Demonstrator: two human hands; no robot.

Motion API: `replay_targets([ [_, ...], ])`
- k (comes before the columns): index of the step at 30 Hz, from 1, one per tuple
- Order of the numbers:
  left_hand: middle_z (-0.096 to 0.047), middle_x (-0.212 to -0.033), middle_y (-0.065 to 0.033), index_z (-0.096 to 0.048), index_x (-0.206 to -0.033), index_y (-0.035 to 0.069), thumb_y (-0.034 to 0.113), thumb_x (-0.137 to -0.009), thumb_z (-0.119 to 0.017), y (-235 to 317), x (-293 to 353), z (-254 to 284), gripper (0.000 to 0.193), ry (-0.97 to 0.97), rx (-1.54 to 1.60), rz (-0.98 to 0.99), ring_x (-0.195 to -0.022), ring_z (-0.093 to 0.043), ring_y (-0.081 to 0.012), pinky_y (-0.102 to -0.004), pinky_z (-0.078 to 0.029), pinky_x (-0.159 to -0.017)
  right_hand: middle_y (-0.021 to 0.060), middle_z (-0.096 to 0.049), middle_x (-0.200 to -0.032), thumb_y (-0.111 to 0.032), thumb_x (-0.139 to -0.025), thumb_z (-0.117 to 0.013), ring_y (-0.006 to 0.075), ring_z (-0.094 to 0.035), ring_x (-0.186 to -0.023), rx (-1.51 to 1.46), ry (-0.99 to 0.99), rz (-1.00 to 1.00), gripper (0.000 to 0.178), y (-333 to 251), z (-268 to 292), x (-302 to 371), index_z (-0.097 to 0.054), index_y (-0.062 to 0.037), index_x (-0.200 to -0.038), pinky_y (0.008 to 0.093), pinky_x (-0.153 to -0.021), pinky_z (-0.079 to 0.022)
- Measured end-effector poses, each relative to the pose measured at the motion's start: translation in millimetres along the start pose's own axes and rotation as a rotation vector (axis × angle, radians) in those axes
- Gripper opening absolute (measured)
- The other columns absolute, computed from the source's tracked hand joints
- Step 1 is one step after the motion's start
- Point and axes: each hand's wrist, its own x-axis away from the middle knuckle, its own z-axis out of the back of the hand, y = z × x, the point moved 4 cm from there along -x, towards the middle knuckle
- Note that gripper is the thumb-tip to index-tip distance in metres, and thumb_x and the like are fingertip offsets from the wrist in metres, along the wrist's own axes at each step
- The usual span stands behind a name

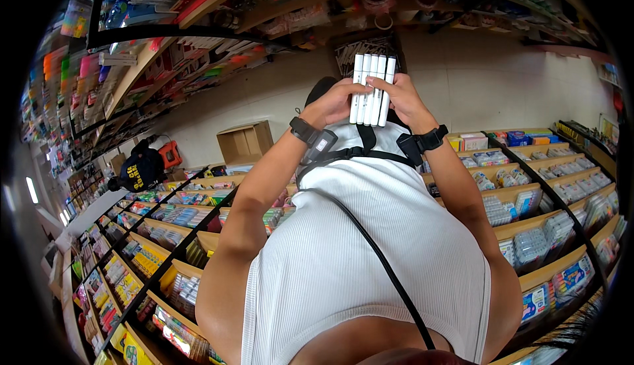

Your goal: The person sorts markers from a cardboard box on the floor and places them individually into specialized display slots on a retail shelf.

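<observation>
Several white marker pens (pixel 372 101) are held side by side in a flat row in front of my body. My left hand (pixel 337 100) grips the row from its left side, its thumb laid across the front of the pens. From the other side my right hand (pixel 404 98) closes on the same row, thumb also over the front. The rightmost pen leans slightly away from the others at the top. The fingers behind the pens are hidden. A black strap with a small device sits on each wrist.
Beyond the pens, a dark bin (pixel 350 53) full of pens stands on the pale floor (pixel 462 78). Shelves (pixel 277 8) of stationery run along the far side. Tiered racks (pixel 168 214) of boxed pens lie to both sides. A cardboard box (pixel 244 143) stands at left, near a dark bag (pixel 142 167).
</observation>
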Motion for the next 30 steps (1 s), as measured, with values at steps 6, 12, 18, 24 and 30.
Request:
replay_targets([
  [6, -0.069, -0.118, -0.0138, -0.061, -0.125, -0.005, 0.011, -0.097, -0.064, -1.2, -1.0, 2.1, 0.032, -0.001, -0.003, -0.002, -0.106, -0.069, -0.0228, -0.0404, -0.056, -0.095, 0.0092, -0.075, -0.097, -0.018, -0.092, -0.076, 0.0141, -0.072, -0.081, -0.010, 0.010, 0.007, 0.027, 0.8, -0.8, -0.3, -0.072, 0.0040, -0.108, 0.0282, -0.071, -0.058],
  [12, -0.069, -0.118, -0.0131, -0.060, -0.125, -0.004, 0.011, -0.098, -0.064, -1.3, -0.6, 4.7, 0.032, -0.008, -0.006, -0.005, -0.106, -0.070, -0.0222, -0.0394, -0.057, -0.094, 0.0094, -0.075, -0.097, -0.018, -0.093, -0.076, 0.0142, -0.072, -0.081, 0.009, 0.019, 0.005, 0.027, -1.1, -3.7, 0.7, -0.072, 0.0046, -0.107, 0.0279, -0.071, -0.058],
  [18, -0.069, -0.118, -0.0128, -0.060, -0.124, -0.004, 0.011, -0.098, -0.064, 2.0, 3.1, 8.5, 0.031, -0.020, -0.010, 0.003, -0.105, -0.070, -0.0219, -0.0386, -0.057, -0.093, 0.0087, -0.074, -0.095, -0.018, -0.093, -0.075, 0.0134, -0.072, -0.081, 0.028, 0.012, 0.011, 0.026, -0.2, -9.5, -1.8, -0.072, 0.0041, -0.105, 0.0275, -0.070, -0.057],
  [24, -0.069, -0.117, -0.0134, -0.060, -0.124, -0.005, 0.011, -0.097, -0.064, 8.4, 9.6, 21.9, 0.032, -0.024, -0.002, -0.004, -0.106, -0.070, -0.0225, -0.0392, -0.057, -0.094, 0.0091, -0.074, -0.095, -0.019, -0.092, -0.077, 0.0135, -0.072, -0.082, 0.053, 0.014, -0.012, 0.027, -0.1, -23.9, -7.7, -0.072, 0.0035, -0.105, 0.0273, -0.070, -0.057],
  [30, -0.068, -0.119, -0.0140, -0.058, -0.126, -0.005, 0.012, -0.098, -0.063, 21.3, 18.9, 41.7, 0.033, -0.067, -0.003, 0.000, -0.107, -0.069, -0.0234, -0.0401, -0.057, -0.095, 0.0091, -0.074, -0.097, -0.020, -0.089, -0.080, 0.0136, -0.071, -0.083, 0.078, 0.047, 0.004, 0.031, 4.7, -46.0, -20.5, -0.071, 0.0044, -0.107, 0.0274, -0.072, -0.057],
])
